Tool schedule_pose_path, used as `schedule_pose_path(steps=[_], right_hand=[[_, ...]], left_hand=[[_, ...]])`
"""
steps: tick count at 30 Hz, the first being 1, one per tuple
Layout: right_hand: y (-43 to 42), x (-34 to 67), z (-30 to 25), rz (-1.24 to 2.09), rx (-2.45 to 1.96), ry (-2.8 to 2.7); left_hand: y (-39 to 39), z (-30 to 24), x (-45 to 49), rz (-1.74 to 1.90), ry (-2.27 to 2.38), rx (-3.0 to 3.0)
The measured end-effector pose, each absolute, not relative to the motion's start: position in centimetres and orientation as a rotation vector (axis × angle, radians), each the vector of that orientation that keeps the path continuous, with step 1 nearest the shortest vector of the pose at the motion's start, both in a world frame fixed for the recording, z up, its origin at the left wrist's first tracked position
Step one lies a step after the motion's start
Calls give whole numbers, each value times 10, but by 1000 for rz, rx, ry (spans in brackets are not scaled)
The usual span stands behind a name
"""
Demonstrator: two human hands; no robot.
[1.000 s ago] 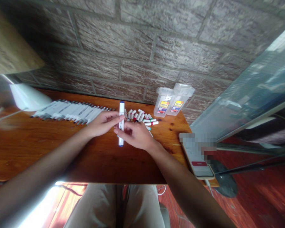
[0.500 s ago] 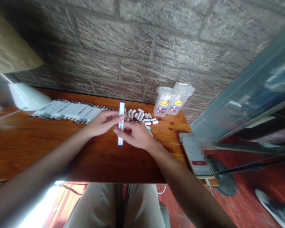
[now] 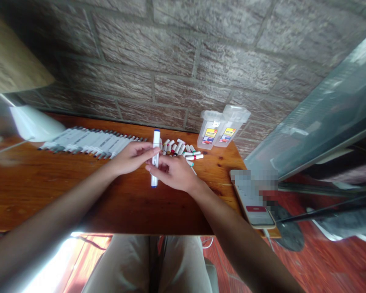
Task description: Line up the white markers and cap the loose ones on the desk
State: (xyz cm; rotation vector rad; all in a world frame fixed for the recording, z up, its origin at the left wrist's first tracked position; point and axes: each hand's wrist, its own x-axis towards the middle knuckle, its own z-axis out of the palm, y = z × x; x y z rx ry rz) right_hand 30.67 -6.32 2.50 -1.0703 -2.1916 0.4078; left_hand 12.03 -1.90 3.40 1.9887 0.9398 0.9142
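Left hand (image 3: pixel 133 158): thumb and fingers are gripping the blue-ended marker (image 3: pixel 155 160), serving here as landmark, around its upper half. Right hand (image 3: pixel 174 171): closing around the same marker's lower half, thumb lying across the front; the other fingers are partly hidden behind the barrel. The marker is being held over the desk (image 3: pixel 49 191), one blue end pointing toward the brick wall (image 3: pixel 122 53), the other toward the person; cannot tell how steeply it is tilting. Printing on the barrel is showing but too small to read.

Just beyond and right of the marker, a loose cluster of white markers (image 3: pixel 179 149) is lying at mixed angles, some showing red or green bands; the right hand is hiding part of it. Left of the marker, a long row of white markers (image 3: pixel 88 142) is lying side by side.

Farther off, beyond and right of the marker, two clear plastic cases (image 3: pixel 208 136) with yellow labels are standing beside each other. Well right of the marker, a smartphone (image 3: pixel 258 215) is lying face up, a white cable running from its near end. Far left of the marker, a table lamp (image 3: pixel 36 125) is standing.
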Motion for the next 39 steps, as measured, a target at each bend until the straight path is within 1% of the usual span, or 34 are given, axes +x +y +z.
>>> schedule_pose_path(steps=[10,16,19,25,28,39], right_hand=[[-64,307,24,403,-1090,-2187],[-65,306,25,485,-1048,-2131],[-64,305,23,602,-994,-2079],[-60,305,18,970,-904,-1919],[-60,306,20,1043,-888,-1892],[-64,305,26,900,-952,-2019]], left_hand=[[-20,35,122,924,937,1954],[-20,35,122,946,885,1855],[-21,35,121,971,825,1706],[-20,32,117,1003,604,1515],[-22,34,117,976,575,1511],[-19,28,118,967,579,1456]])
